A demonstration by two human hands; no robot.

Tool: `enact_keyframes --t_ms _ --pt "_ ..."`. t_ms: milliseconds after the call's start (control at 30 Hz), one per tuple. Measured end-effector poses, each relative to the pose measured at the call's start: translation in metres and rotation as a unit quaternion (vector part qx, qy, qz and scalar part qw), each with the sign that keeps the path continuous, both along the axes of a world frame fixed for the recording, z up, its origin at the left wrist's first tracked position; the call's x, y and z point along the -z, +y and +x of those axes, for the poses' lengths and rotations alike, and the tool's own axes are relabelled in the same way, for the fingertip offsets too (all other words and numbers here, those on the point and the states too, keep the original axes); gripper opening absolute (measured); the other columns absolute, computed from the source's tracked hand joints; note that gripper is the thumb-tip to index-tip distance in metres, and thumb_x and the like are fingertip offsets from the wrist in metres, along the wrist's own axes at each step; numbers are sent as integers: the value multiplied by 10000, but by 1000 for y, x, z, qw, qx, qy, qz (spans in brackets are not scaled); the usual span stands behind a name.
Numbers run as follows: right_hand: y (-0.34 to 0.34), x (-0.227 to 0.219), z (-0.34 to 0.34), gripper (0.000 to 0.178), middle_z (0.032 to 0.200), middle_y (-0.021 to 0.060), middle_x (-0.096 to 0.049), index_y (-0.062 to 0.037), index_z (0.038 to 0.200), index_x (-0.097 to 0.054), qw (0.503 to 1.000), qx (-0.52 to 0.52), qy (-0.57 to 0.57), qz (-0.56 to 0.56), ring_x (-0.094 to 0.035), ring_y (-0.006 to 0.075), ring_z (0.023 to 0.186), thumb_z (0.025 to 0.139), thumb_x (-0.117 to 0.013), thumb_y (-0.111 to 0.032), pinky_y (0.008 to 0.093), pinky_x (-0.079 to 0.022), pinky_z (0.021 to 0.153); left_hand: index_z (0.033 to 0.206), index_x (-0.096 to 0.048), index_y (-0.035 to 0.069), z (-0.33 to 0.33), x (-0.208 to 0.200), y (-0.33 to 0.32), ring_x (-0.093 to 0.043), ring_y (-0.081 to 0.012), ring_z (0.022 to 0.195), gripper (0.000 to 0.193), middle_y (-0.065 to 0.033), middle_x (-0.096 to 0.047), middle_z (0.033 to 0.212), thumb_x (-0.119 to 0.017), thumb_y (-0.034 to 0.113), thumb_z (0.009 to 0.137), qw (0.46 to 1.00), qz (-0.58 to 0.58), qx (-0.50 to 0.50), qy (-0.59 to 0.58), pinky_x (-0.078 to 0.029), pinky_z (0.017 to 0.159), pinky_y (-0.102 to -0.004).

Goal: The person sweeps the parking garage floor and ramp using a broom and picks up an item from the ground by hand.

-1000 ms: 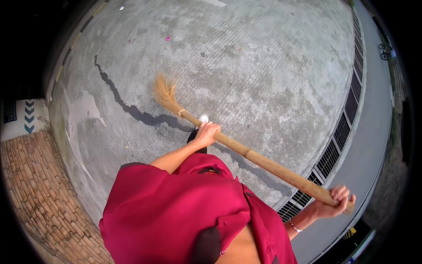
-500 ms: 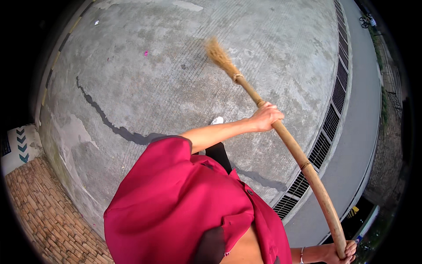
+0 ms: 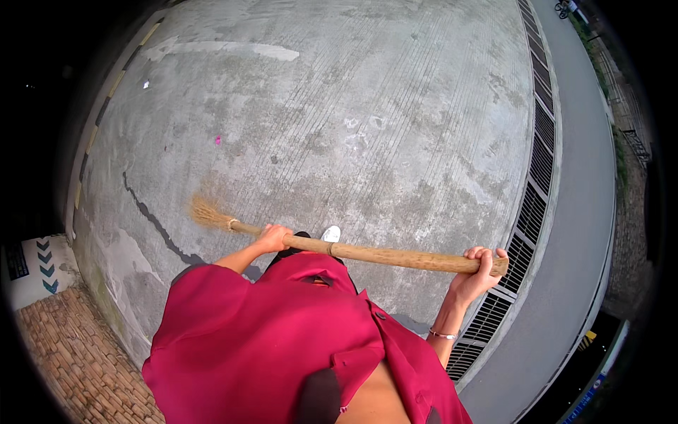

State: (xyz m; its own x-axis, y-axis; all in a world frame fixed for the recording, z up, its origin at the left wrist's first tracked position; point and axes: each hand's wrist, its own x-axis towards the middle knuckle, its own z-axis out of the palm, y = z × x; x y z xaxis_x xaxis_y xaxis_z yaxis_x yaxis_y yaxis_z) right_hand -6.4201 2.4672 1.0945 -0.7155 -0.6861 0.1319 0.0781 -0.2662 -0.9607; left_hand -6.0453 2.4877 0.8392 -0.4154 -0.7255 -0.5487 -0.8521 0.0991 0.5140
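A straw broom with a thick bamboo handle [image 3: 395, 256] lies almost level across the front of my body. Its bristle head [image 3: 208, 212] points left, low over the concrete or on it; contact cannot be made out, and the bristles look smeared by motion. My left hand [image 3: 274, 239] is wrapped round the handle a short way from the bristles. At the opposite end, on the right, my right hand [image 3: 482, 274] grips the handle near its butt, with a bracelet on that wrist.
Beyond the broom lie a pink scrap [image 3: 218, 140] and a white scrap [image 3: 145, 85] on the concrete ground [image 3: 424, 141]. A slotted drain grate [image 3: 542, 138] runs along the right, beside a road [image 3: 586, 177]. Brick paving [image 3: 78, 346] and a sign with arrows [image 3: 44, 265] are at lower left.
The broom head has swung left and nearer to me. My left hand moved left and closer; my right hand rose from the lower right corner. Farther ground now shows.
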Motion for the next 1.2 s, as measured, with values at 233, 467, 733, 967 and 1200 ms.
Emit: enact_keyframes --t_ms 233,467,733,967,1200 --pt "-16 -78 -98 128 565 19 -388 -28 868 -454 984 6 45 -173 -368 111 516 743 -477 -11 220 -344 483 792 -591 99 -82 -77 -111 -513 -258 792 185 -81 -575 746 -561 65 612 969 -201 -21 145 -345 706 -374" --pt "-94 -98 -8 111 578 19 -365 -82 818 -419 957 34 98 -272 -356 128 562 737 -468 -24 244 -325 536 663 -470 104 -96 -29 -275 -499 -237 765 117 -38 -524 689 -563 61 606 886 -363 -84 277 -354 702 -352" --pt "-262 21 160 175 555 42 -456 -45 915 -431 971 -240 15 14 -457 117 509 762 -443 39 256 -417 502 697 -533 141 109 64 -137 -535 -278 781 77 -57 -571 718 -584 170 647 952 -110 -284 17 -375 667 -429" --pt "-326 40 215 256 627 77 -464 -41 967 -360 935 -315 -150 55 -486 195 582 763 -501 22 345 -426 569 680 -523 111 193 15 -117 -537 -281 802 113 -68 -570 711 -611 109 609 950 -46 -304 -61 -376 696 -407" --pt "-344 -56 70 235 640 34 -428 -59 1008 -395 979 -150 11 -138 -416 120 584 787 -474 -71 259 -385 552 648 -471 90 70 -38 -361 -483 -263 712 111 -55 -522 657 -541 14 608 936 -285 -174 109 -318 665 -358"
